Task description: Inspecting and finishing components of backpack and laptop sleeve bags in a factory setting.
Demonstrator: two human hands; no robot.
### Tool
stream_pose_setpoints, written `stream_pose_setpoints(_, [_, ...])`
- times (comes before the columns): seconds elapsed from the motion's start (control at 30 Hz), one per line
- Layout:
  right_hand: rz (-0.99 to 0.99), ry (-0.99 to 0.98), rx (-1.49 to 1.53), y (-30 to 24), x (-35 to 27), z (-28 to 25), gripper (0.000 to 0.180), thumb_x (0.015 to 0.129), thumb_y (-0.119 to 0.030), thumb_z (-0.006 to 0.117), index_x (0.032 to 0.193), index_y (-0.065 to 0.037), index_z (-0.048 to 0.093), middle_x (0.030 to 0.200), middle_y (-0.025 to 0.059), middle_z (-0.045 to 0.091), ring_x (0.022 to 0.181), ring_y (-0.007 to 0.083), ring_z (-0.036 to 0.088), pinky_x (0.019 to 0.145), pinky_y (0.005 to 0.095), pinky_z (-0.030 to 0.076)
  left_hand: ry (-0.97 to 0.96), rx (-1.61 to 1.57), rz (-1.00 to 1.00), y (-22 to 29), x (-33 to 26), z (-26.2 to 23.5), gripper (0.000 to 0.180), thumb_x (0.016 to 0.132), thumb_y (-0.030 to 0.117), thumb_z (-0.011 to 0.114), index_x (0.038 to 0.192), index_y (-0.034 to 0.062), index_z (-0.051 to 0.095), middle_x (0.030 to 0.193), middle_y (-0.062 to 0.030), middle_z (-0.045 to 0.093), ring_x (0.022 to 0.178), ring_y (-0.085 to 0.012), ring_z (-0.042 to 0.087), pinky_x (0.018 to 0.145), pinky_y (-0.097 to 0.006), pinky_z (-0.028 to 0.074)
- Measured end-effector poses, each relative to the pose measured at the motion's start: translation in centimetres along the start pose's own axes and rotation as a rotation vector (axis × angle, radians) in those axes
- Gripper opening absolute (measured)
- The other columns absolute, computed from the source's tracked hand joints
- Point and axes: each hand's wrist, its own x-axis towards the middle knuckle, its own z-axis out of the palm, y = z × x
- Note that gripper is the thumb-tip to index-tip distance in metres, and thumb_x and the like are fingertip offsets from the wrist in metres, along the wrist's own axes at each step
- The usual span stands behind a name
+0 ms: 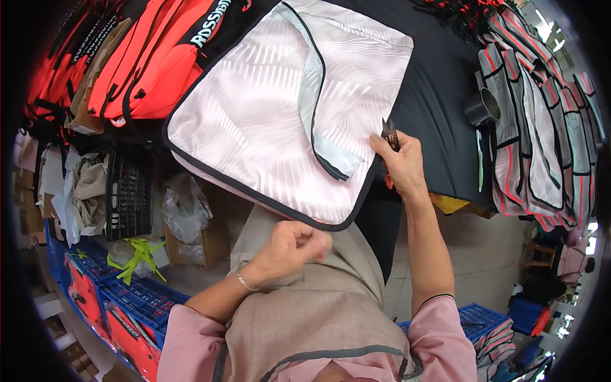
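Note:
A pale pink and white patterned fabric piece (pixel 254 95) with black bound edges lies across the dark table, its near corner hanging toward me. A loose light strip (pixel 310 95) with dark edging curves over it. My right hand (pixel 406 164) is closed round a small pair of dark thread snips (pixel 391 137), blade pointing away from me. Its thumb is at the fabric's right edge. My left hand (pixel 294 249) is closed just below the near black edge, with its fingers curled; whatever they may hold is hidden.
Red bags (pixel 149 70) are piled at the far left, beside a black crate (pixel 130 191). A metal cup (pixel 482 108) stands at the right, near stacked grey and pink fabric pieces (pixel 528 140). Blue crates (pixel 143 302) sit at lower left. The dark table cloth (pixel 439 95) runs rightward.

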Motion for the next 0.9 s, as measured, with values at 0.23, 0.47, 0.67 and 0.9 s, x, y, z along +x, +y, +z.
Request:
stream_pose_setpoints(0.23, [-0.18,-0.083,-0.039,3.8,-4.4,-1.5,0.027,0.081,-0.009,0.067,0.066,0.001,0.047,0.059,-0.0024,0.038,0.058,0.0059,0.035,0.051,0.0275,0.03,0.078,1.117,0.451,9.6,1.6,-2.0,0.021,0.088,0.027,0.064,0.084,0.0074,0.068,0.077,-0.011,0.067,0.068,-0.0311,0.065,0.06,-0.038,0.052])
stream_pose_setpoints(0.47, [0.011,-0.127,0.057,4.4,-10.0,-5.3,0.008,0.083,-0.005,0.066,0.082,0.003,0.063,0.069,-0.0054,0.055,0.063,0.0026,0.044,0.055,0.0218,0.035,0.45,1.562,0.574,9.7,10.2,-12.2,0.036,0.083,0.009,0.065,0.117,0.0034,0.058,0.121,-0.0159,0.058,0.115,-0.0323,0.054,0.097,-0.038,0.044])
stream_pose_setpoints(0.67, [0.076,-0.068,0.12,5.0,-10.6,-5.4,0.009,0.081,-0.007,0.066,0.075,-0.003,0.061,0.065,-0.007,0.052,0.056,0.0009,0.042,0.049,0.02,0.031,0.597,1.256,0.603,10.7,14.7,-14.9,0.043,0.082,0.006,0.064,0.125,0.0066,0.054,0.136,-0.0156,0.049,0.125,-0.0314,0.048,0.107,-0.04,0.036])
stream_pose_setpoints(0.9, [0.106,-0.093,0.091,5.5,-10.6,-5.7,0.023,0.081,-0.004,0.068,0.066,-0.005,0.051,0.064,-0.0085,0.046,0.06,0.0015,0.037,0.054,0.0212,0.03,0.382,1.594,0.792,12.2,18.1,-15.2,0.025,0.08,0.003,0.063,0.105,0.0061,0.063,0.118,-0.0128,0.06,0.12,-0.029,0.052,0.098,-0.035,0.044])
